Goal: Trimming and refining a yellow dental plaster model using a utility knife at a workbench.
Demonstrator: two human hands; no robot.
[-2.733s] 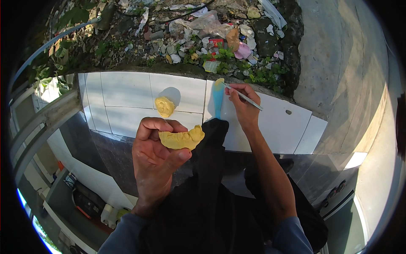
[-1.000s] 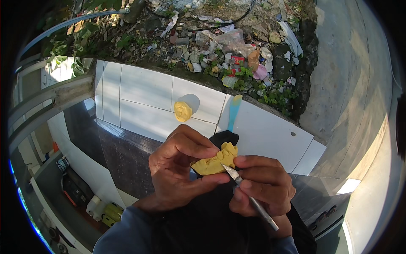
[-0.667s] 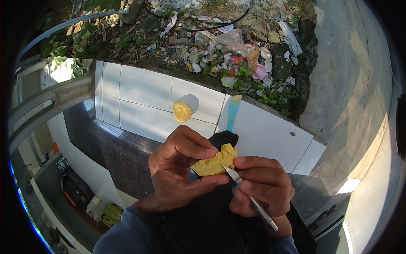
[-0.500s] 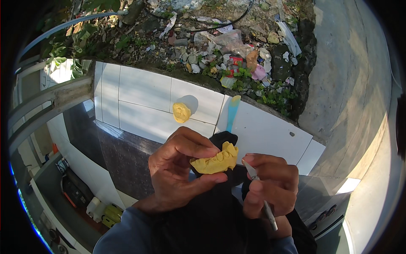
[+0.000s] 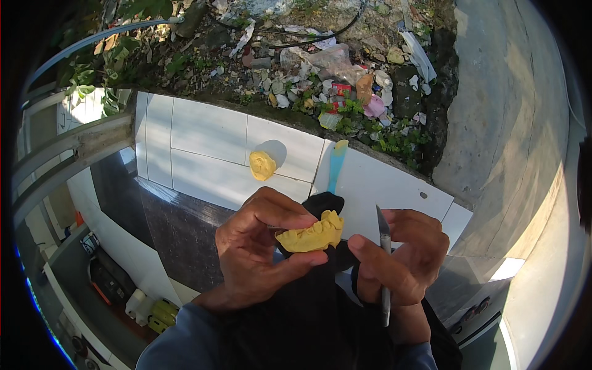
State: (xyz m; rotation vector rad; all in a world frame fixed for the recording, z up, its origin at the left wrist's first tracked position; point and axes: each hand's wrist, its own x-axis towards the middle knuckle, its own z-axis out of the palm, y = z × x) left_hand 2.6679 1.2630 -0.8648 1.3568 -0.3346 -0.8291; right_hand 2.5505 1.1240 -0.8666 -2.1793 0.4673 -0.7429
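Observation:
Between the thumb and fingers of my left hand (image 5: 256, 237) is a yellow plaster dental cast (image 5: 311, 236), its row of teeth turned upward. My right hand (image 5: 407, 256) grips a slim metal craft knife (image 5: 385, 237) by its handle, the pointed blade standing upward. The knife is apart from the cast, a little to its right. A second yellow plaster piece (image 5: 262, 165) rests on the white tiled ledge beyond my left hand. Farther right on the ledge lies a light blue spatula (image 5: 337, 165) with a yellow-smeared tip, beside a black object (image 5: 324, 202) partly hidden by my hands.
Beyond the white tiled ledge (image 5: 209, 132) is a dirt bed (image 5: 290, 74) with litter, stones and small plants. A concrete wall (image 5: 505, 123) runs along the right. Metal rails (image 5: 80, 148) and a shelf with a green-yellow item (image 5: 161, 314) are at the left.
My right hand has turned the knife more upright and its blade has moved up, away from the cast. The left hand and the cast have hardly moved.

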